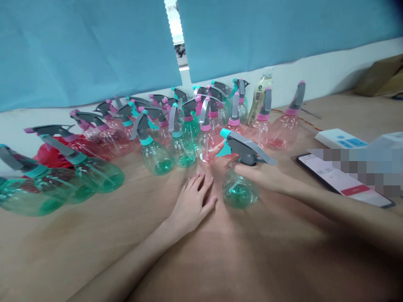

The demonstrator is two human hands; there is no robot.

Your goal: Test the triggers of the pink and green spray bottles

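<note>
My right hand [248,170] is wrapped round the neck of a green spray bottle [241,195] with a grey and turquoise trigger head. Part of the bottle's neck is hidden by the fingers. My left hand [195,201] lies palm down on the wooden table [176,268], fingers somewhat spread and holding nothing, just left of that bottle. Beyond it stand a green bottle [184,155] with a turquoise collar and a clear pinkish bottle [206,144] with a pink collar. Several more green and pink spray bottles are grouped behind and to the left.
A phone [343,178] lies on the right, near a white device [341,138] with blue buttons. At the back are a labelled clear bottle [261,96] and a brown box [380,77]. Something red [52,153] sits among the left bottles. Blue sheeting [94,46] covers the wall.
</note>
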